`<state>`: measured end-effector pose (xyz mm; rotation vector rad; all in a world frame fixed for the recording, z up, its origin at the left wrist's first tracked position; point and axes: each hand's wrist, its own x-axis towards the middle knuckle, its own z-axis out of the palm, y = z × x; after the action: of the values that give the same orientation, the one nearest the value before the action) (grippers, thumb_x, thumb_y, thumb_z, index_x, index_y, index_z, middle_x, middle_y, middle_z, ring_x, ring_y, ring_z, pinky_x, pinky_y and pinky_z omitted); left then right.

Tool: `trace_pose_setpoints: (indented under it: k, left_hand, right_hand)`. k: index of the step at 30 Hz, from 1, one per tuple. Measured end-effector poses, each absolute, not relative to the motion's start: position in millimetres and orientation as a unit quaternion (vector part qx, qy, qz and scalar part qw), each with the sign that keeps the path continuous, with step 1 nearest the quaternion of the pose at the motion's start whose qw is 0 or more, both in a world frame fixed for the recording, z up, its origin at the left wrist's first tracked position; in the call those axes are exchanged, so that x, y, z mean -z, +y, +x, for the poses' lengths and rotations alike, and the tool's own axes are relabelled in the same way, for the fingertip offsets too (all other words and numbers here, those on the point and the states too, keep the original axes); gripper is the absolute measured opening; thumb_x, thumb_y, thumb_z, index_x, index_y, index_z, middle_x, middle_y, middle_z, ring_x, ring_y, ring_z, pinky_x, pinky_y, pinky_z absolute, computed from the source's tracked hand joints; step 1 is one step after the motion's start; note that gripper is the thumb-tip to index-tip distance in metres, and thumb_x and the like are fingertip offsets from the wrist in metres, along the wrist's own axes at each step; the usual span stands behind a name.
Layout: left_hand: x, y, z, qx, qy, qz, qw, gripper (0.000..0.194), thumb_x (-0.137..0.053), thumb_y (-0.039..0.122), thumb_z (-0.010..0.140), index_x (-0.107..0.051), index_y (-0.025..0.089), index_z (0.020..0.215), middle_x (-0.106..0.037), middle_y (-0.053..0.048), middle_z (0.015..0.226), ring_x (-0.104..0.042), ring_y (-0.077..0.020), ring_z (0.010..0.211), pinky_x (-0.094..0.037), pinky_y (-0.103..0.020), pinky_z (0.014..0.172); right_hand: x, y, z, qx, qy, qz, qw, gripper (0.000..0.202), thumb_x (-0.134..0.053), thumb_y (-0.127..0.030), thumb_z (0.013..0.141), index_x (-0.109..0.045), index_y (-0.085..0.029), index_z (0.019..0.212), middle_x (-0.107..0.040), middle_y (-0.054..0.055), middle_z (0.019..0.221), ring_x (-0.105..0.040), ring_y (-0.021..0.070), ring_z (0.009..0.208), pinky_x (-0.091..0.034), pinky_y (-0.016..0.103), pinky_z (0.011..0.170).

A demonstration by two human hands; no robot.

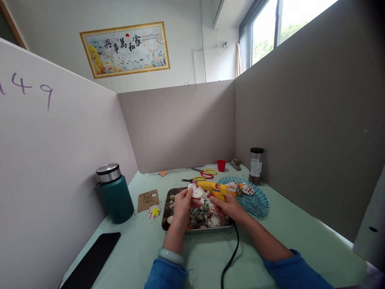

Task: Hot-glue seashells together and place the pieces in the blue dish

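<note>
My left hand (pixel 183 201) grips a white seashell (pixel 197 191) by its edge, fingers closed on it. In my right hand (pixel 225 204) is a yellow glue gun (pixel 212 187), its nozzle pointing left at the shell's face. A small orange light glows on the gun. Both hands hover over a metal tray (pixel 204 230) heaped with shells (pixel 204 214) of several kinds. From the gun's side a black cord (pixel 234 253) runs down toward the near edge. Whether the nozzle touches the shell I cannot tell.
A blue glass plate (pixel 260 204) with shells stands right of the tray. Scissors (pixel 207 173) and a red cup (pixel 221 165) lie behind. Left are a green bottle (pixel 116 198), a brown card (pixel 144 200), a shell flower (pixel 154 212) and a black phone-like slab (pixel 93 261). A jar (pixel 256 166) stands by the right partition.
</note>
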<state>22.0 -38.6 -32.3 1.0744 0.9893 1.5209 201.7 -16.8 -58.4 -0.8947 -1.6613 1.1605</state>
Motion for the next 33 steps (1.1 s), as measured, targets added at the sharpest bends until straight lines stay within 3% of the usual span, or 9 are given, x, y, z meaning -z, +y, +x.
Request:
trace_pose_setpoints:
  k: [15,25,33]
  left_hand:
    - [28,-39,15,-0.675,0.366,0.371,0.523,0.038,-0.078,0.041,0.057,-0.064,0.01,0.073,-0.064,-0.004,0.054,-0.05,-0.0083,0.038,-0.039,-0.021,0.043]
    - [27,-40,17,-0.655,0.369,0.41,0.516,0.042,-0.077,0.046,0.059,-0.063,0.009,0.076,-0.065,-0.004,0.056,-0.05,-0.0083,0.037,-0.039,-0.021,0.043]
    - [26,-41,17,-0.666,0.378,0.403,0.5,0.04,-0.075,0.046,0.059,-0.062,0.011,0.074,-0.064,-0.003,0.055,-0.049,-0.0088,0.037,-0.037,-0.022,0.044]
  right_hand:
    - [49,-27,203,-0.468,-0.674,-0.363,0.441,0.037,-0.06,-0.05,0.08,-0.061,-0.015,0.093,-0.053,-0.005,0.047,-0.044,0.0082,0.037,-0.035,0.02,0.038]
    - [49,-27,203,-0.475,-0.654,-0.381,0.449,0.036,-0.06,-0.053,0.079,-0.061,-0.017,0.077,-0.053,-0.003,0.047,-0.045,0.009,0.037,-0.033,0.021,0.038]
    - [44,-31,204,-0.471,-0.668,-0.377,0.435,0.036,-0.059,-0.053,0.08,-0.063,-0.018,0.088,-0.052,-0.003,0.046,-0.044,0.0102,0.037,-0.033,0.023,0.038]
